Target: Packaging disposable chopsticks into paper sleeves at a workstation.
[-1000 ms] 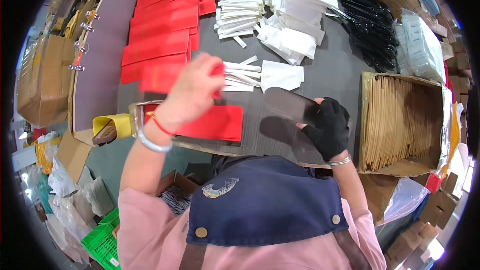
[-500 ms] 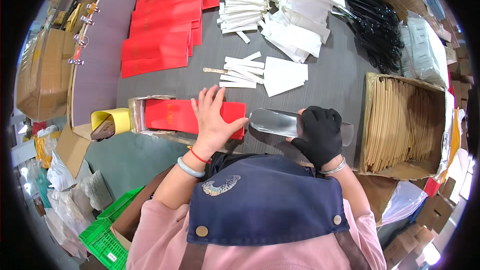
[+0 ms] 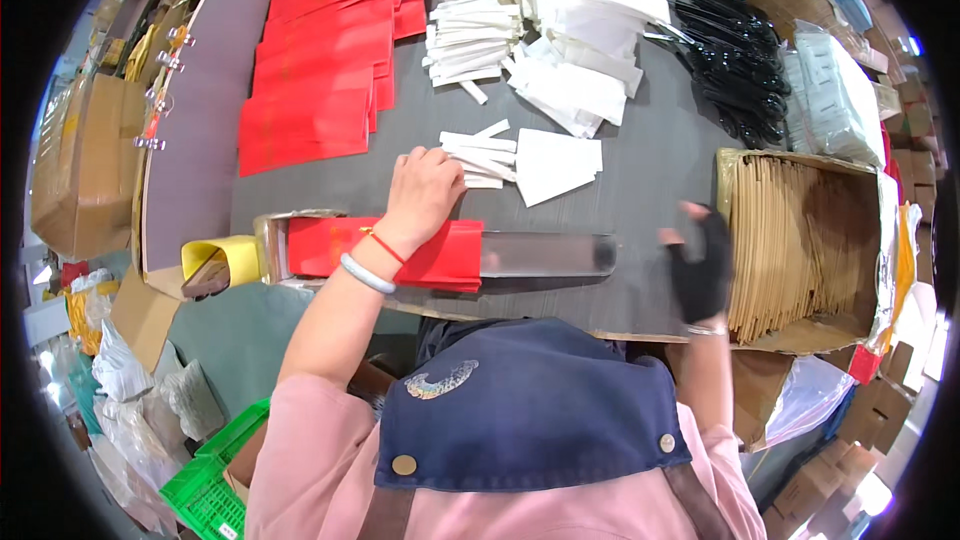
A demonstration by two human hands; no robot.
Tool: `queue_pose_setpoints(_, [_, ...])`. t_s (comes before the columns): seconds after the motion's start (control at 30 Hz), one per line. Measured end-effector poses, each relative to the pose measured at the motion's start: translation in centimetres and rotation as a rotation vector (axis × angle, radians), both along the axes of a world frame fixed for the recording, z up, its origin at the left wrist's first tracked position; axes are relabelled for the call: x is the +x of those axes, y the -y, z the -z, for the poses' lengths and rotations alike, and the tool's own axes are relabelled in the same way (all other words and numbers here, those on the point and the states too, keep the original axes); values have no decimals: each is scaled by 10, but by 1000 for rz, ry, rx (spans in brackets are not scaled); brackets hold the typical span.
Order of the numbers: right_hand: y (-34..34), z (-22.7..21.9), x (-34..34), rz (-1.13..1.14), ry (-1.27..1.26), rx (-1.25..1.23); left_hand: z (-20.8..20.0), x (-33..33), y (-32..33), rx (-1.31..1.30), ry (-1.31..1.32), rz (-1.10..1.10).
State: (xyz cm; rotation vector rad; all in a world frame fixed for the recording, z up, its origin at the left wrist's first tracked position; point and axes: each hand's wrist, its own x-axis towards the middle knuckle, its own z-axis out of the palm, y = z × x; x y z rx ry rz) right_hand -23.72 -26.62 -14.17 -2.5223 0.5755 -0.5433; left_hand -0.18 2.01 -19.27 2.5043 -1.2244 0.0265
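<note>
My left hand (image 3: pixel 425 195), bare, curls its fingers down at the left end of a small pile of white paper strips (image 3: pixel 485 155). Whatever its fingertips hold is hidden beneath them. Below its wrist lies a red paper sleeve (image 3: pixel 455 255), on top of others in an open-ended box. A clear plastic sleeve (image 3: pixel 550 254) lies against the red sleeve's right end, its left end seemingly inside. My right hand (image 3: pixel 700 265), in a black fingerless glove, is blurred above the table beside the carton, thumb and fingers apart, with nothing visible in it.
A carton (image 3: pixel 726 240) at right holds tan slats (image 3: pixel 795 250) packed on edge. Red sleeves (image 3: pixel 310 125) lie fanned at the far left. White papers (image 3: pixel 570 85), black looped items (image 3: pixel 735 60) and clear packets (image 3: pixel 835 80) are farther back. A yellow holder (image 3: pixel 235 258) stands left.
The clear sleeve has moved left to the red sleeve's end. My right hand has let go of it and moved right; my left hand has left the red sleeve for the paper strips.
</note>
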Motion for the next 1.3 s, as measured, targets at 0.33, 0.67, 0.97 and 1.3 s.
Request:
queue_pose_setpoints(0.33, [184, 56, -196, 646, -295, -76, -9, -20, 49, -206, -366, 75])
queue_pose_setpoints(0.67, [162, 39, -158, 712, -443, -248, 0, -35, 82, -41, -129, 29])
queue_pose_setpoints(0.97, [85, -14, -94, 356, -52, -12, -35, -65, 39, 32, -362, 206])
queue_pose_setpoints(1.3, [-24, 34, 5, -488, -272, -19, -43, -75, -23, 49, -236, 72])
